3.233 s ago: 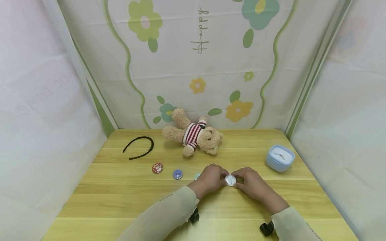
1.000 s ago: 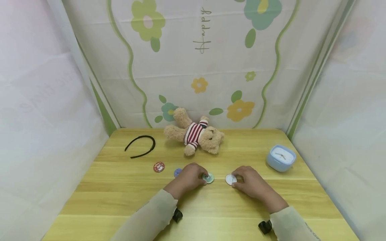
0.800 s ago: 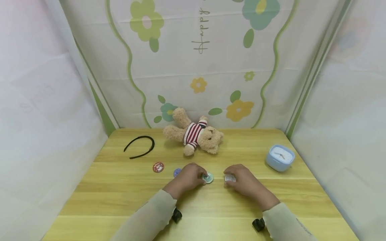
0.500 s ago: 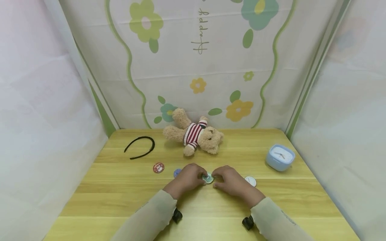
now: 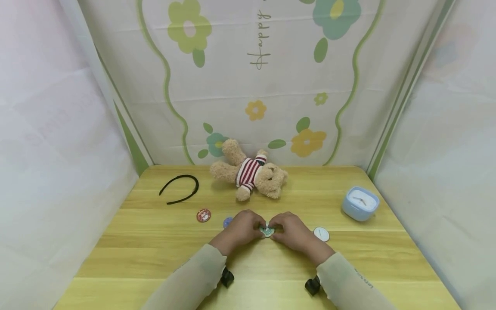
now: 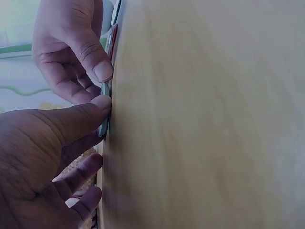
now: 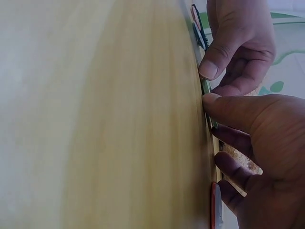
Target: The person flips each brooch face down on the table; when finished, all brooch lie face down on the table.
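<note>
In the head view a round green button badge (image 5: 267, 231) lies flat on the table between both hands. My left hand (image 5: 243, 227) pinches its left edge between thumb and index finger. From the other side my right hand (image 5: 291, 231) pinches the right edge; fingertips cover parts of the rim. The left wrist view shows the green badge (image 6: 103, 125) edge-on, with the two thumbs close together on it. A white-faced badge (image 5: 321, 234), perhaps back side up with a thin pin line, lies right of my right hand. A blue-purple badge (image 5: 227, 222) is partly hidden behind my left hand.
A red badge (image 5: 203, 215) lies further left on the wooden table (image 5: 271, 280). Behind are a black headband (image 5: 196, 187) and a teddy bear (image 5: 248, 172) in a striped shirt, lying down. A light blue clock (image 5: 360, 203) stands at right. Fabric walls enclose the back and sides.
My left hand has left the white badge and moved left to the green one, now slightly further right. My right hand shifted the white badge right, released it, and came over to the green badge.
</note>
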`<state>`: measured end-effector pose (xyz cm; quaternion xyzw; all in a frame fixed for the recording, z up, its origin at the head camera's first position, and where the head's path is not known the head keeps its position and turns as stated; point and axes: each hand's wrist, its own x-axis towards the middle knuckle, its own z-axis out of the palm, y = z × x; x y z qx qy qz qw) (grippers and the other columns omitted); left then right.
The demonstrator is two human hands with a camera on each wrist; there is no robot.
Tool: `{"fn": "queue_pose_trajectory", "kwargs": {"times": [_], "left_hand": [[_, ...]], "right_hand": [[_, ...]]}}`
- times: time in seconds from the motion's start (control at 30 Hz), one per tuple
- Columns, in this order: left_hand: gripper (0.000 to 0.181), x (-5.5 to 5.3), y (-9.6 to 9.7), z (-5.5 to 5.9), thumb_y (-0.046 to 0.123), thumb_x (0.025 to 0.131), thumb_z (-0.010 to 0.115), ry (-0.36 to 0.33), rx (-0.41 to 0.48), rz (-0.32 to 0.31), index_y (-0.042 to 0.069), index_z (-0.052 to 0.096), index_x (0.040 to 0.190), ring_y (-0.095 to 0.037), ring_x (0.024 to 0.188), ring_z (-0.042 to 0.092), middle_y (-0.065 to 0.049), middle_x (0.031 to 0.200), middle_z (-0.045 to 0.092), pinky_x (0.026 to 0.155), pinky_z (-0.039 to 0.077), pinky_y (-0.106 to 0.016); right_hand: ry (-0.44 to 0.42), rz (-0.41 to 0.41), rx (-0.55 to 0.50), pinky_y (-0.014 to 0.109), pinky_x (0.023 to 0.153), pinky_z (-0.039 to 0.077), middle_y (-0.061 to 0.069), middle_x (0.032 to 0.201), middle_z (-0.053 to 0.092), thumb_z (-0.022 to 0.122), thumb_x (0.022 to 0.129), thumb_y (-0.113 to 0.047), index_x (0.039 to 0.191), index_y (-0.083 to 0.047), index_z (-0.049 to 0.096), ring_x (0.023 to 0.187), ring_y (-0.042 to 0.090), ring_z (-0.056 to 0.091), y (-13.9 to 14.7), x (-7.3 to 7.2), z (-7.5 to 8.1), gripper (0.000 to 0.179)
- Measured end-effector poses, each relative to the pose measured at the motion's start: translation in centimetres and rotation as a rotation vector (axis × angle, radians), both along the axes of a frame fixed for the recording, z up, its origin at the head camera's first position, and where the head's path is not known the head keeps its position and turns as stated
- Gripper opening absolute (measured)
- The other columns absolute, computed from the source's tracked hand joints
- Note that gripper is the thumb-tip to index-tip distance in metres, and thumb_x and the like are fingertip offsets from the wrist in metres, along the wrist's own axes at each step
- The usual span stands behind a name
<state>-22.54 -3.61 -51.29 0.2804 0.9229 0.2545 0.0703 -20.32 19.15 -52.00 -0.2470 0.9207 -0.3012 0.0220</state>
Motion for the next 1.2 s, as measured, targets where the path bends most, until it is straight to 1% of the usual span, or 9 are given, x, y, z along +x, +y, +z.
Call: {"fn": "queue_pose_trajectory", "kwargs": {"times": [0.27, 0.5, 0.6, 0.73, 0.8, 0.87, 1.03, 1.1, 1.2], "left_hand": [[0.023, 0.0, -0.1, 0.1, 0.028, 0.097, 0.087, -0.023, 0.003, -0.025, 0.022, 0.086, 0.119, -0.012, 0.114, 0.071, 0.012, 0.118, 0.081, 0.105, 0.057, -0.037], [0.023, -0.1, -0.6, 0.2, 0.03, 0.109, 0.07, -0.058, 0.046, -0.035, 0.023, 0.084, 0.126, -0.014, 0.119, 0.075, 0.009, 0.125, 0.081, 0.105, 0.06, -0.036], [0.026, 0.1, -0.5, 0.4, 0.031, 0.111, 0.065, -0.016, 0.026, -0.038, 0.022, 0.082, 0.129, -0.014, 0.119, 0.075, 0.008, 0.126, 0.081, 0.104, 0.061, -0.035], [0.027, 0.2, -0.2, 0.7, 0.03, 0.112, 0.063, 0.085, -0.019, -0.041, 0.021, 0.082, 0.129, -0.013, 0.115, 0.077, 0.006, 0.123, 0.082, 0.1, 0.062, -0.034], [0.027, 0.2, -0.1, 0.7, 0.03, 0.113, 0.062, 0.119, -0.031, -0.025, 0.021, 0.082, 0.128, -0.013, 0.112, 0.078, 0.006, 0.12, 0.082, 0.097, 0.063, -0.034], [0.027, 0.2, 0.1, 0.7, 0.03, 0.113, 0.061, 0.129, -0.029, 0.005, 0.02, 0.083, 0.126, -0.013, 0.109, 0.078, 0.005, 0.118, 0.083, 0.095, 0.064, -0.034], [0.023, 0.0, 0.3, 0.6, 0.026, 0.113, 0.063, 0.059, 0.05, 0.099, 0.017, 0.085, 0.117, -0.014, 0.103, 0.077, 0.002, 0.113, 0.083, 0.09, 0.064, -0.035], [0.022, -0.1, 0.4, 0.4, 0.023, 0.112, 0.065, 0.015, 0.1, 0.122, 0.016, 0.086, 0.112, -0.014, 0.101, 0.077, 0.002, 0.11, 0.083, 0.088, 0.063, -0.035], [0.021, -0.2, 0.5, 0.3, 0.021, 0.111, 0.067, -0.041, 0.155, 0.125, 0.015, 0.087, 0.107, -0.014, 0.098, 0.077, 0.001, 0.106, 0.083, 0.085, 0.063, -0.034]], "right_hand": [[0.01, -0.003, 0.001, 0.055, 0.11, 0.053, -0.006, 0.119, 0.081, 0.084, 0.097, -0.016, 0.113, -0.019, 0.084, 0.122, 0.026, 0.067, 0.1, 0.1, -0.1, 0.017], [0.074, 0.001, 0.02, 0.051, 0.105, 0.057, -0.009, 0.117, 0.083, 0.074, 0.106, -0.022, 0.12, -0.023, 0.085, 0.116, 0.022, 0.071, 0.5, 0.2, -0.1, 0.018], [0.083, -0.018, 0.023, 0.053, 0.105, 0.057, -0.007, 0.116, 0.083, 0.07, 0.108, -0.022, 0.122, -0.023, 0.085, 0.115, 0.024, 0.072, 0.6, 0.1, -0.1, 0.02], [0.056, -0.076, 0.003, 0.055, 0.105, 0.058, -0.002, 0.118, 0.083, 0.07, 0.108, -0.022, 0.125, -0.022, 0.084, 0.117, 0.027, 0.073, 0.4, 0.1, -0.1, 0.022], [0.036, -0.112, -0.018, 0.055, 0.105, 0.058, 0.0, 0.121, 0.082, 0.072, 0.107, -0.022, 0.129, -0.021, 0.082, 0.119, 0.028, 0.073, 0.3, 0.2, -0.1, 0.025], [0.017, -0.14, -0.038, 0.054, 0.105, 0.059, 0.0, 0.125, 0.081, 0.076, 0.104, -0.022, 0.136, -0.021, 0.079, 0.12, 0.028, 0.073, 0.1, 0.2, -0.1, 0.032], [-0.023, -0.15, -0.086, 0.052, 0.106, 0.059, 0.002, 0.135, 0.076, 0.085, 0.097, -0.017, 0.149, -0.016, 0.067, 0.125, 0.027, 0.071, -0.4, 0.3, -0.1, 0.055], [-0.037, -0.142, -0.102, 0.051, 0.106, 0.059, 0.004, 0.136, 0.074, 0.087, 0.095, -0.014, 0.146, -0.015, 0.067, 0.125, 0.027, 0.07, -0.5, 0.3, -0.1, 0.055], [-0.049, -0.132, -0.094, 0.048, 0.103, 0.059, 0.002, 0.132, 0.073, 0.089, 0.092, -0.012, 0.137, -0.017, 0.068, 0.121, 0.022, 0.069, -0.7, 0.2, -0.2, 0.049]]}}
